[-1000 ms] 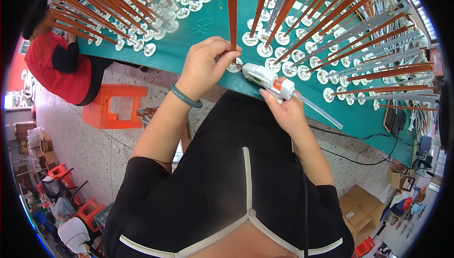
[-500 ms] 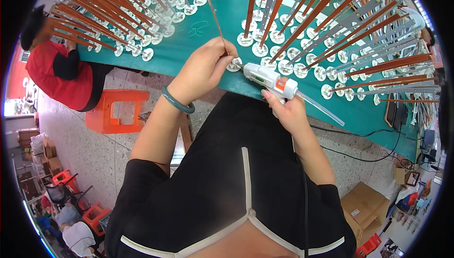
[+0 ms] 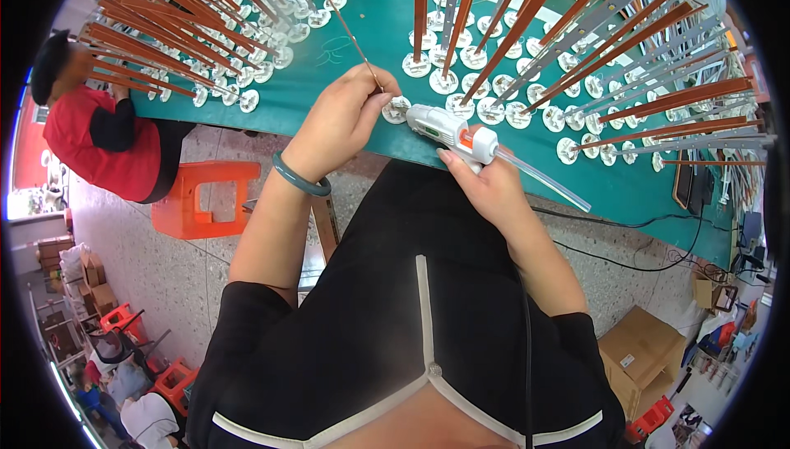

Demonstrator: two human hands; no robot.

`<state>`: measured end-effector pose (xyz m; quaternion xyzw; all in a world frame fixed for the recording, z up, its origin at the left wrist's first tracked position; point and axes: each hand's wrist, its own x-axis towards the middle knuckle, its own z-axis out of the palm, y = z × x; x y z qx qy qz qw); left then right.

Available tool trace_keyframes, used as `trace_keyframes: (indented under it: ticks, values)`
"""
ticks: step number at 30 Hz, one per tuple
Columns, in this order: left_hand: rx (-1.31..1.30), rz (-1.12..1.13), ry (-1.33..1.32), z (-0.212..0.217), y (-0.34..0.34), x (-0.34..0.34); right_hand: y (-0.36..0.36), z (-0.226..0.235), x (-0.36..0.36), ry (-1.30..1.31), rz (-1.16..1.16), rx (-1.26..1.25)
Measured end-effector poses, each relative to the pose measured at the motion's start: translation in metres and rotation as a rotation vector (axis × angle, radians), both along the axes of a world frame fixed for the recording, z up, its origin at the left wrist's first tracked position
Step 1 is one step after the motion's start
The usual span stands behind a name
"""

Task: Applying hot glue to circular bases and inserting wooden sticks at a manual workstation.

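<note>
My left hand (image 3: 341, 116) pinches a thin brown strip (image 3: 355, 39) near its lower end. The strip leans up and to the left. Beside those fingertips, a round white disc base (image 3: 396, 111) lies at the table's near edge; whether the strip touches it is hidden by my fingers. My right hand (image 3: 496, 190) is wrapped round the handle of a white hot glue gun (image 3: 442, 127), its nozzle pointing left at the disc. A clear glue stick (image 3: 550, 183) sticks out of the gun's rear.
Upright brown and grey strips (image 3: 527, 17) on round white bases crowd the green table (image 3: 329, 66) at right and far left. A person in red (image 3: 99, 132) sits at the left by an orange stool (image 3: 193, 202). Black cables (image 3: 609, 223) hang at the right; a cardboard box (image 3: 642, 354) stands below.
The brown strip in my left hand tilts further left. The whole view has shifted a little, and the glue gun stays close by the disc.
</note>
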<state>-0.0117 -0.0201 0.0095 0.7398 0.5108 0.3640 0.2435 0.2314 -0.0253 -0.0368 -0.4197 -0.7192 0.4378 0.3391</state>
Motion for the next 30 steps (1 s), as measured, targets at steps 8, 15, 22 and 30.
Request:
trace_keyframes:
  ticks: [8, 15, 22, 30]
  values:
    - [-0.015, 0.017, -0.019, 0.0003, -0.0002, 0.0022, 0.0018, 0.0057, 0.0005, -0.055, 0.010, -0.041]
    - [-0.011, 0.021, -0.018, -0.0011, 0.0005, 0.0019, 0.0000, 0.0027, 0.0005, -0.034, -0.013, 0.039]
    - [-0.010, 0.038, -0.009, -0.0015, -0.0003, 0.0028, -0.0009, 0.0039, 0.0014, -0.038, -0.007, 0.037]
    - [-0.012, 0.045, -0.014, -0.0022, -0.0009, 0.0034, -0.0008, 0.0008, 0.0037, -0.054, -0.001, 0.033]
